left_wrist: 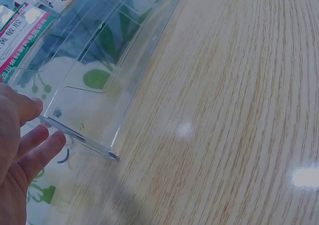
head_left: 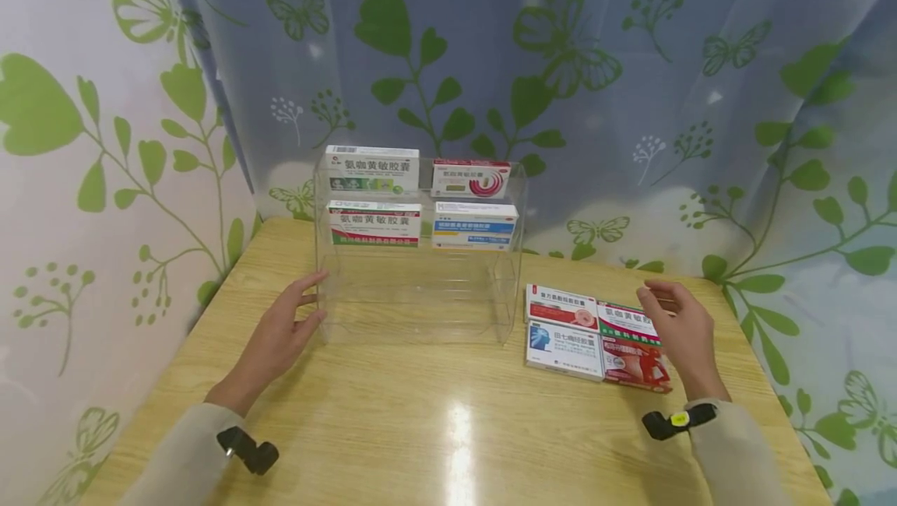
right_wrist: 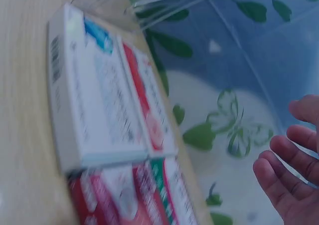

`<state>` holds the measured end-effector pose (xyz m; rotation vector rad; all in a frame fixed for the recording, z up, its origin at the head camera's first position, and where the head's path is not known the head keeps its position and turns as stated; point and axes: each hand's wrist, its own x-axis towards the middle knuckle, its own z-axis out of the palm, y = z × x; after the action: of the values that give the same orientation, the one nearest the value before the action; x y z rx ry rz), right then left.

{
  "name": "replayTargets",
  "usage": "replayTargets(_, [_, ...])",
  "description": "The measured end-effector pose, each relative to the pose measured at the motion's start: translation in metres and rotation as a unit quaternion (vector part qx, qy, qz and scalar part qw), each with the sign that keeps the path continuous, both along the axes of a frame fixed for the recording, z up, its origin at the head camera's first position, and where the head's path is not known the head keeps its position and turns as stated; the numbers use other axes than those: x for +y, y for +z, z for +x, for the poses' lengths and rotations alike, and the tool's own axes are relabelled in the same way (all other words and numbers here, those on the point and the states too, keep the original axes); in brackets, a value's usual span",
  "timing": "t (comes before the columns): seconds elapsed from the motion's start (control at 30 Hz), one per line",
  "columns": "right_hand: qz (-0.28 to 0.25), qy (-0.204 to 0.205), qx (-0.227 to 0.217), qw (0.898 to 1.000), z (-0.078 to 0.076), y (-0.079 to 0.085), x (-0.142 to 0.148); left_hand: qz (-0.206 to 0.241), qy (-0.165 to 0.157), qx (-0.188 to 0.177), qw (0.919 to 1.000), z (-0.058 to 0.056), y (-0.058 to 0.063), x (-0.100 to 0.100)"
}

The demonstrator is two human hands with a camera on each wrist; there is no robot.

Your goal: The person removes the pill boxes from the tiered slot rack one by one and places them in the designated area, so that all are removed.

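Observation:
A clear acrylic tiered rack stands on the table. Its two upper tiers hold medicine boxes: a white-green one, a red-white one, a green-red-white one and a blue-white one. My left hand touches the rack's left side with fingers extended, its fingertips at the panel's edge in the left wrist view. Over the flat boxes at right hovers my right hand, fingers loosely bent and holding nothing. It partly covers the green-red-white box and overlaps the red box.
Left of those lie a red-white box and a white-blue box, packed edge to edge with them. The wooden table meets a leaf-patterned curtain behind the rack. Lower tiers of the rack show bare clear plastic.

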<state>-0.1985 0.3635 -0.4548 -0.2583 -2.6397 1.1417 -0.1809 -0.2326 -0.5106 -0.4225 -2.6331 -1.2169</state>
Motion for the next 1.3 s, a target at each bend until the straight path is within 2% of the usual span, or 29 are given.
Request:
replayTargets(0.2, [0.005,0.066,0.034,0.997,-0.021,0.026,-0.039,0.002,-0.001,0.0,1.0,-0.001,-0.001,0.001])
replayTargets(0.4, [0.0,0.142,0.067,0.988,-0.043,0.058,-0.086,0.004,0.002,-0.001,1.0,-0.002,0.0,0.0])
replayTargets(0.53, [0.004,0.195,0.09,0.977,-0.053,0.074,-0.115,0.004,0.003,0.001,1.0,-0.001,0.0,-0.001])
replayTargets(0.77, [0.029,0.272,0.114,0.955,-0.063,0.09,-0.155,0.008,0.001,-0.004,1.0,-0.002,-0.001,-0.001])
replayTargets(1.07, [0.131,0.315,0.079,0.937,-0.067,0.095,-0.181,0.01,0.0,-0.005,0.9999,-0.001,0.001,0.0])
replayTargets(1.17, [0.151,0.312,0.077,0.935,-0.067,0.095,-0.185,0.012,0.001,-0.003,0.9999,0.0,0.001,0.0])
replayTargets(1.3, [0.168,0.303,0.094,0.934,-0.067,0.094,-0.19,0.012,0.001,0.002,0.9999,0.0,0.001,0.0])
